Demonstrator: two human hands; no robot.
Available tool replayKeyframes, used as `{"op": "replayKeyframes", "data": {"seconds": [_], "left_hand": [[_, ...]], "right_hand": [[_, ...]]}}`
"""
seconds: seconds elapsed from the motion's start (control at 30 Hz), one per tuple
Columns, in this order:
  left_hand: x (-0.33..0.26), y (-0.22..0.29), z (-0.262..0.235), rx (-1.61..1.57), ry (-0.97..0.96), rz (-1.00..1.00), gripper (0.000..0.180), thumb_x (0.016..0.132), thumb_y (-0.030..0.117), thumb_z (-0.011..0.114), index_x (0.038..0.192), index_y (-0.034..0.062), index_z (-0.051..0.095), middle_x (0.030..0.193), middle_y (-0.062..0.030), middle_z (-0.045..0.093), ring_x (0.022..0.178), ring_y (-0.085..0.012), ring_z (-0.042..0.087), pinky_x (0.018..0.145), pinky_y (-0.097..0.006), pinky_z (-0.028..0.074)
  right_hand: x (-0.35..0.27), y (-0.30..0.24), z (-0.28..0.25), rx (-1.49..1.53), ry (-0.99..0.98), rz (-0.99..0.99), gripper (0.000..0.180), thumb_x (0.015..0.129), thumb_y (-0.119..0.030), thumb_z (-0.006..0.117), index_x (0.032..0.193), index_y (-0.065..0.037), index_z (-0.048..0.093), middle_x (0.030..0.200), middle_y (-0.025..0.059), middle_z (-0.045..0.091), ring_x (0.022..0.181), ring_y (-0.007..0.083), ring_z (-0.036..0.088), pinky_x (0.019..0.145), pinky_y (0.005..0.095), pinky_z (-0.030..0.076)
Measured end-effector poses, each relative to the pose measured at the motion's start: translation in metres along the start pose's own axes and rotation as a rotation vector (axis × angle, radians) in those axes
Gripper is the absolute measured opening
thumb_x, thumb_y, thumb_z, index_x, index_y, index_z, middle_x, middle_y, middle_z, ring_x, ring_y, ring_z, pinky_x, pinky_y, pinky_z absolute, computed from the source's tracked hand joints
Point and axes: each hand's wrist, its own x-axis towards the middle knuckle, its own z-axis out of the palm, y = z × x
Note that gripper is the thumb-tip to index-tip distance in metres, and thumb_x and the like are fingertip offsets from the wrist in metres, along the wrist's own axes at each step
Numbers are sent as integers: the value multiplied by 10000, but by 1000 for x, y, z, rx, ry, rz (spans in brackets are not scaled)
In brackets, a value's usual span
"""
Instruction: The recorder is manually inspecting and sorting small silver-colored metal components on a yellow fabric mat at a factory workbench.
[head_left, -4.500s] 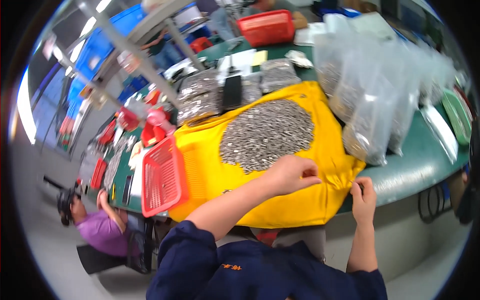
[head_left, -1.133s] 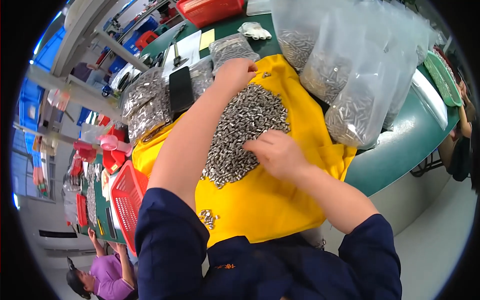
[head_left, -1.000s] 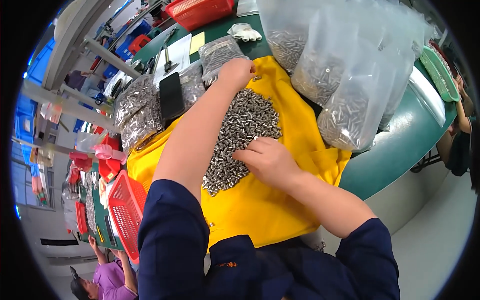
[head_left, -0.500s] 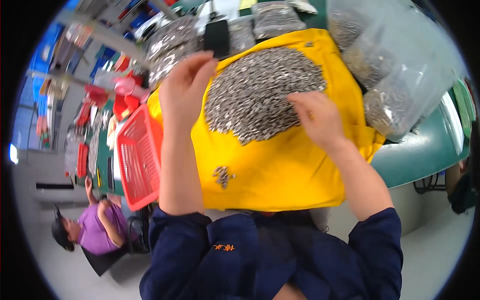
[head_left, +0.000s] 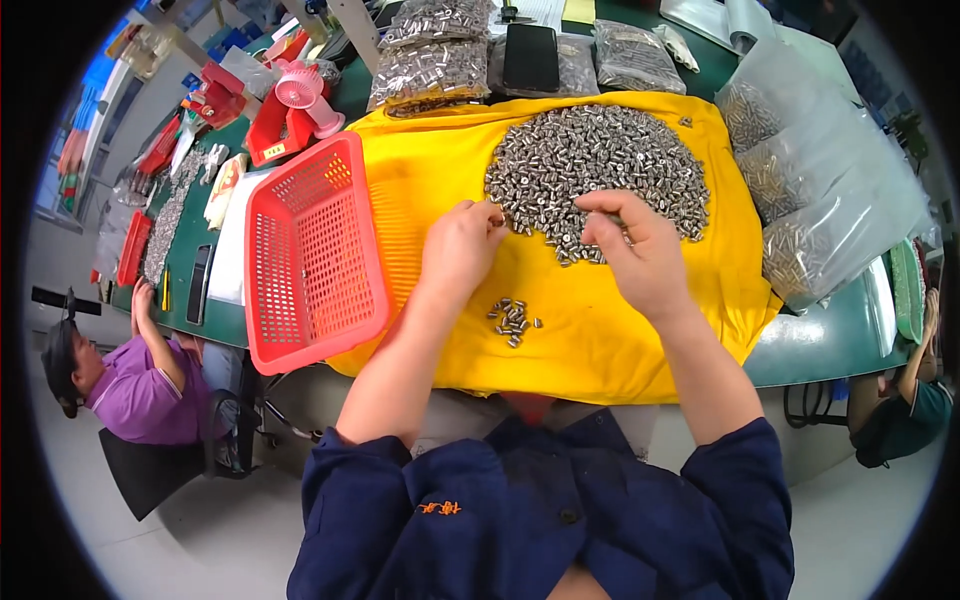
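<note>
A broad pile of small silvery cylindrical metal parts lies on a yellow cloth. At the pile's left edge is my left hand, its thumb and fingers pinched together; whatever is between the tips is too small to make out. My right hand is over the front of the pile with fingers curled and thumb drawn toward the index finger. Its inner fingers are partly hidden, so what it holds cannot be made out. Nearer to me lies a small separate cluster of the metal parts.
A red plastic basket stands left of the cloth. Behind are bags of metal parts and a black phone; more clear bags stand right. A pink fan is back left. One person sits left, another right.
My left hand has come down and right, to the pile's edge, its fingers now pinched. The right hand stays over the pile. The whole view has shifted, showing more of the basket.
</note>
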Motion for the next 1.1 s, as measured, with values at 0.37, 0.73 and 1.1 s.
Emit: {"op": "replayKeyframes", "data": {"seconds": [0.37,0.73,1.1], "left_hand": [[6,15,-4,81,-47,-21,110,718,103,644,820,66,631,807,-115,595,689,-250,597,637,-321,470],[-2,33,4,-1384,-381,-262,159,750,-43,626,874,26,554,823,-33,591,749,-98,574,685,-214,474],[-2,29,5,-1366,-354,-262,165,745,-43,639,876,31,572,801,-8,585,727,-70,549,674,-193,457]], "right_hand": [[-1,38,1,-62,-67,41,165,821,-38,502,961,-37,588,686,41,565,598,84,521,555,232,430],[-8,32,-3,333,-135,205,59,841,-73,513,883,-32,508,737,4,542,651,63,513,588,209,421],[-6,33,-1,138,-166,180,73,808,-78,532,866,-33,525,712,38,545,609,110,511,562,249,421]]}}
